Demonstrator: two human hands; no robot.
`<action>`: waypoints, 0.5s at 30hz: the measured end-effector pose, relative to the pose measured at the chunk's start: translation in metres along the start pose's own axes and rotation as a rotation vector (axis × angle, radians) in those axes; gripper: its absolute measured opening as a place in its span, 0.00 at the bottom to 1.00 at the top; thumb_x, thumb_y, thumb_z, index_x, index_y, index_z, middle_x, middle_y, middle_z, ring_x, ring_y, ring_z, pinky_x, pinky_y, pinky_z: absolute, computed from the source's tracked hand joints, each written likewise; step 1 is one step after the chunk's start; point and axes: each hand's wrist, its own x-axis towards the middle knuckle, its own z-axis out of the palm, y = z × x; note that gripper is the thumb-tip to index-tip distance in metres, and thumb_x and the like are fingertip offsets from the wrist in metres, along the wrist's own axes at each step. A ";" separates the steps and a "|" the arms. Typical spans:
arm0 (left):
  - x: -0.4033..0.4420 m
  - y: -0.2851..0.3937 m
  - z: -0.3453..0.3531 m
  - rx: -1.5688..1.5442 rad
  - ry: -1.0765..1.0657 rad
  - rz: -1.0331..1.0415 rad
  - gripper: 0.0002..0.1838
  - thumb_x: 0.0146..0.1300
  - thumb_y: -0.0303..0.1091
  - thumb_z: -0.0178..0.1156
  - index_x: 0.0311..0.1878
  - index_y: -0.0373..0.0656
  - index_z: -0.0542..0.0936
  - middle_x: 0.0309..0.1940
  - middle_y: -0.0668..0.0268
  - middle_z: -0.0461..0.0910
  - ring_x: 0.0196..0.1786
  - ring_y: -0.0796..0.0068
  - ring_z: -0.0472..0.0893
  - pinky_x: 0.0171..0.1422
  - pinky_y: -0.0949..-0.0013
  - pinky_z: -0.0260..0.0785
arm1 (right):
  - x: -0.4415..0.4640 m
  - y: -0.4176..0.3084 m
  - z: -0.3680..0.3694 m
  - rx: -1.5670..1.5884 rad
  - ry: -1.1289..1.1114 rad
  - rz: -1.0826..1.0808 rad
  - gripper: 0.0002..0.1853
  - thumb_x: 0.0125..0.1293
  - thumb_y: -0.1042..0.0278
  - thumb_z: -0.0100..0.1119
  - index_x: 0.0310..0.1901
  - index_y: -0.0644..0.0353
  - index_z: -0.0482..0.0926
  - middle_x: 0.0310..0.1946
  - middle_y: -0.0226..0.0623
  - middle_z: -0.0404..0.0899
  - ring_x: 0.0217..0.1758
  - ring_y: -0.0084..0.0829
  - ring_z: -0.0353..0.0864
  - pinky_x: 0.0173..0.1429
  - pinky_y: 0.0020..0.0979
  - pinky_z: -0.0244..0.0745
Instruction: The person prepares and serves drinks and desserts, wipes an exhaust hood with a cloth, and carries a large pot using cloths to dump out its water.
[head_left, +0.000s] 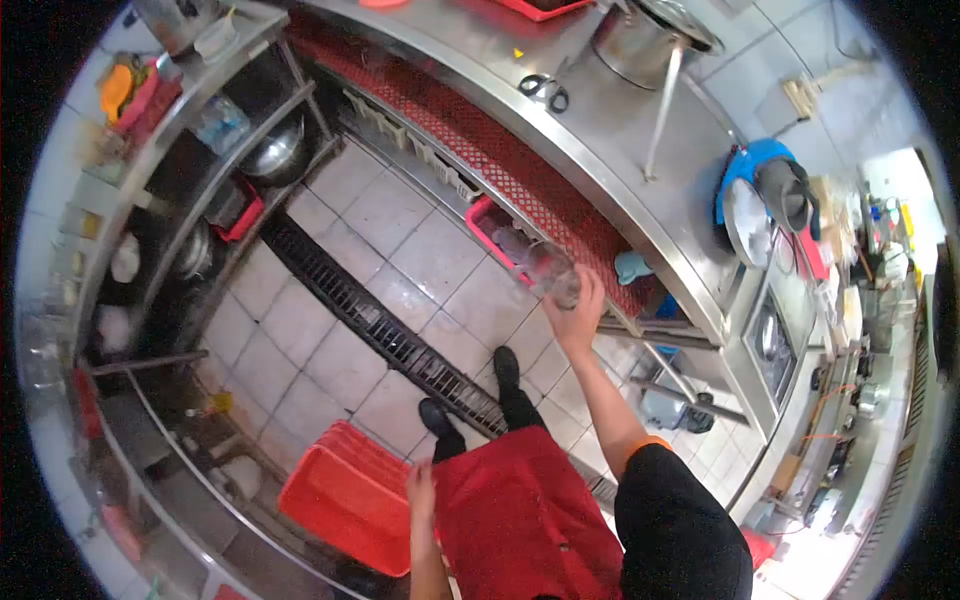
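Observation:
My right hand point(575, 312) is stretched forward beside the steel counter, its fingers closed round a clear see-through container point(549, 272), perhaps a jar. The container is blurred, and what it holds is hard to make out. Just beyond it, a red plastic basket point(485, 222) with dark contents sits below the counter's edge. My left hand point(421, 487) hangs low beside my red apron point(520, 505), with its fingers loosely extended and nothing visible in them. Near that hand, a large orange-red crate point(335, 500) stands on the floor.
On the steel counter point(610, 130) are black-handled scissors point(543, 92) and a large metal pot point(645, 45). Red mesh matting point(440, 130) lines the lower shelf, where a light blue item point(632, 266) sits. A drain grate point(370, 325) crosses the tiled floor. Metal racks with bowls point(275, 150) stand left.

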 end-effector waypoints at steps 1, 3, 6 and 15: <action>-0.002 0.027 0.005 -0.306 -0.161 0.033 0.16 0.64 0.38 0.48 0.51 0.40 0.73 0.47 0.63 0.75 0.51 0.72 0.74 0.51 0.71 0.68 | -0.015 -0.023 -0.023 0.100 0.012 -0.006 0.37 0.38 0.73 0.70 0.54 0.62 0.65 0.53 0.47 0.66 0.58 0.48 0.65 0.60 0.40 0.62; -0.024 0.106 0.020 -0.424 -0.470 0.124 0.16 0.66 0.38 0.45 0.52 0.41 0.71 0.52 0.61 0.72 0.53 0.68 0.73 0.53 0.64 0.68 | -0.031 -0.068 -0.077 0.298 0.045 -0.047 0.37 0.37 0.74 0.71 0.53 0.62 0.65 0.52 0.46 0.66 0.58 0.47 0.65 0.61 0.39 0.62; -0.102 0.217 0.052 -0.646 -0.690 0.364 0.24 0.65 0.40 0.47 0.62 0.47 0.59 0.48 0.60 0.72 0.50 0.66 0.73 0.55 0.60 0.68 | -0.057 -0.106 -0.142 0.406 0.181 -0.095 0.37 0.37 0.73 0.73 0.52 0.60 0.65 0.52 0.45 0.65 0.58 0.44 0.66 0.60 0.41 0.63; -0.239 0.278 0.157 -0.337 -0.585 0.684 0.30 0.60 0.23 0.47 0.66 0.54 0.54 0.24 0.74 0.62 0.25 0.84 0.61 0.32 0.79 0.62 | -0.086 -0.057 -0.239 0.367 0.465 -0.376 0.41 0.42 0.59 0.75 0.55 0.51 0.57 0.55 0.49 0.62 0.58 0.48 0.67 0.58 0.44 0.67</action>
